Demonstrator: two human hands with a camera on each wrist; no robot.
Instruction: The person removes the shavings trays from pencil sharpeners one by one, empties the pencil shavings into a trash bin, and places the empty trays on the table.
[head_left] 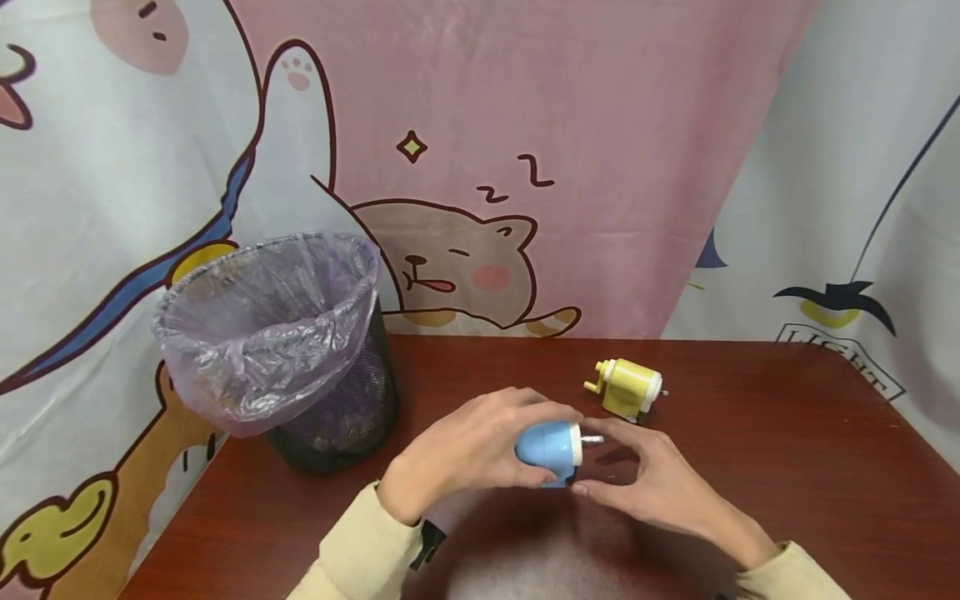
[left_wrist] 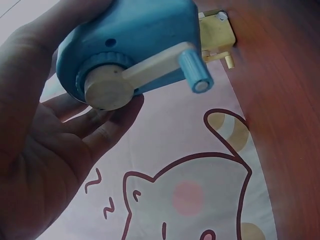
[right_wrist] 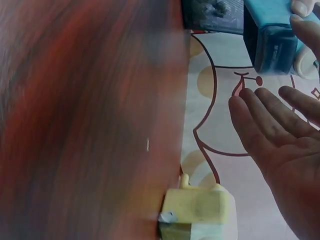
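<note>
A blue crank pencil sharpener (head_left: 546, 448) is held up over the table, gripped from its left side by my left hand (head_left: 483, 442), fingers over the top and thumb low on the near side. Its white front ring and a short silver metal piece (head_left: 592, 439) point right. The left wrist view shows its crank handle (left_wrist: 155, 65), a pale arm with a blue knob. My right hand (head_left: 660, 475) is at the sharpener's front end, thumb and fingers spread apart around it. In the right wrist view its fingers (right_wrist: 265, 120) are fairly straight, with nothing between them.
A yellow pencil sharpener (head_left: 630, 387) stands on the brown table (head_left: 787, 467) behind the right hand. To the left is a dark mesh bin (head_left: 367, 408) lined with a purple plastic bag (head_left: 292, 367). A printed cartoon curtain (head_left: 600, 125) hangs along the table's back edge.
</note>
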